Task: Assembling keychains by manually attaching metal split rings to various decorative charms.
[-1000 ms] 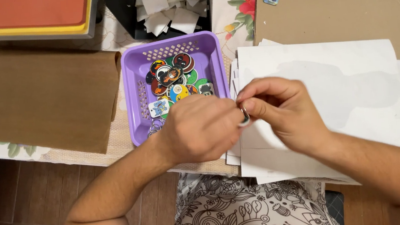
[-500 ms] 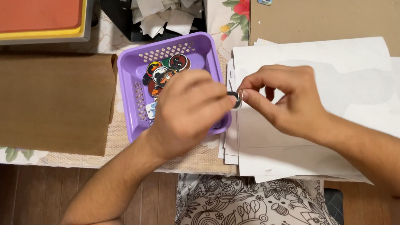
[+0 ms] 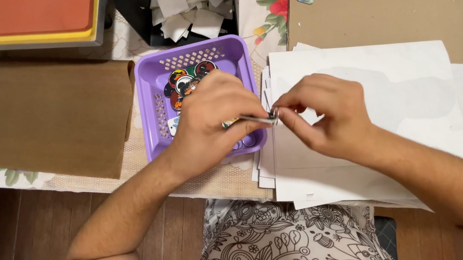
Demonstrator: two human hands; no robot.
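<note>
Left hand (image 3: 208, 124) and right hand (image 3: 326, 115) both pinched a thin, flat metal piece (image 3: 261, 119) above the perforated purple plastic basket (image 3: 152, 103) of glossy round badges (image 3: 184, 83).

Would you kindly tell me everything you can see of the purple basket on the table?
The purple basket is a small square tray, plastic by its look, with slotted walls and a raised rim. It sits flat on the table between a brown sheet and a stack of white paper. Round, colourful printed discs lie inside. The left hand hovers over its right half, hiding part of the contents; whether it touches the basket cannot be told.
</note>
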